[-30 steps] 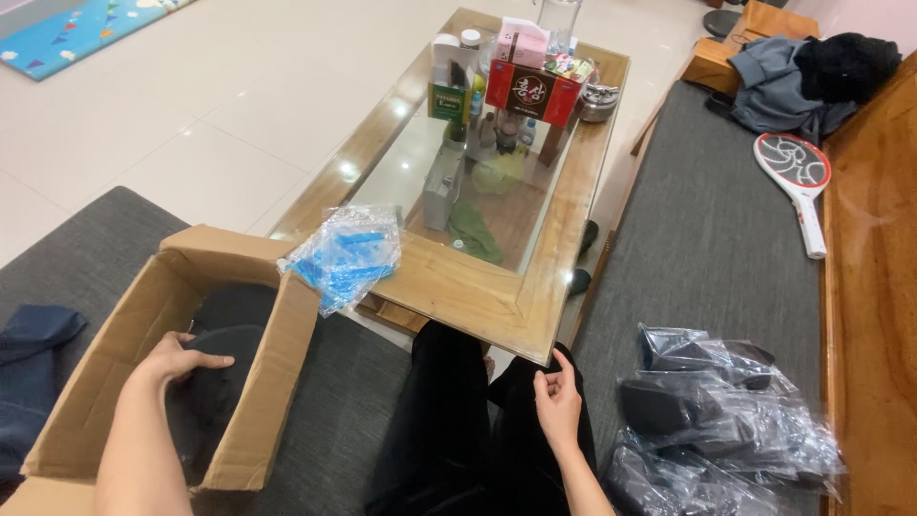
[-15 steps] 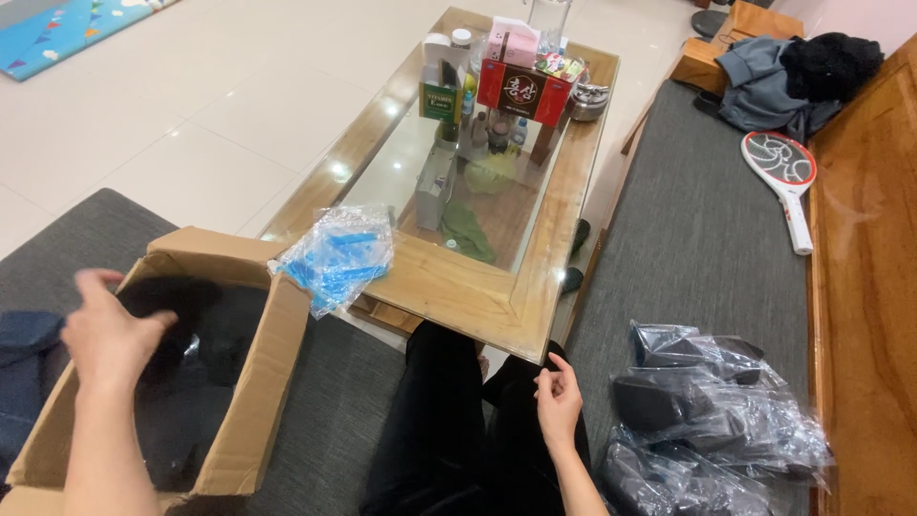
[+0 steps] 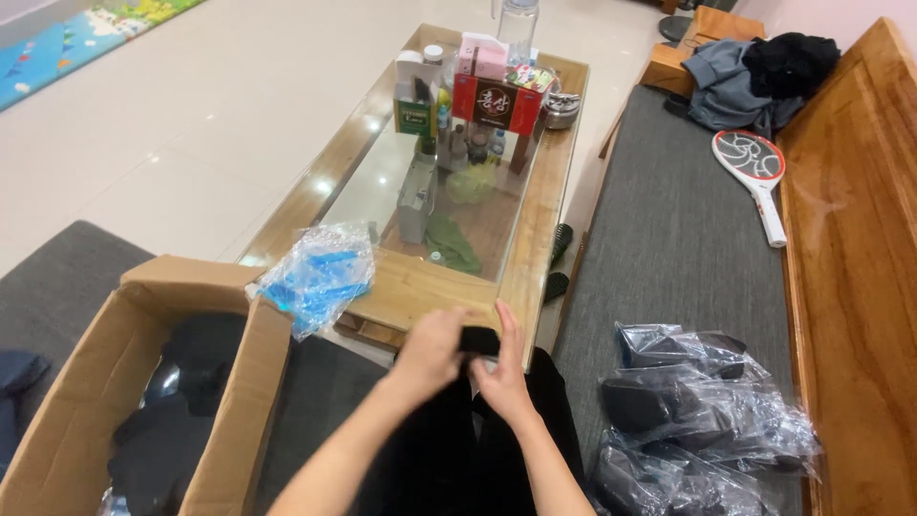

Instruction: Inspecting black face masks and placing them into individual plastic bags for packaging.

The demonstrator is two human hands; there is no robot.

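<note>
Left hand (image 3: 432,346) came out of cardboard box (image 3: 143,382); both hands clasp dark cloth (image 3: 479,340) with right hand (image 3: 501,377), near tabletop (image 3: 420,287) edge; folding seems underway

An open brown cardboard box (image 3: 143,401) stands at lower left, a crumpled blue plastic bag (image 3: 318,275) lies on the table's near corner, clear plastic bags (image 3: 697,420) lie at lower right, and red, pink and green boxes (image 3: 478,91) stand at the table's far end.
</note>
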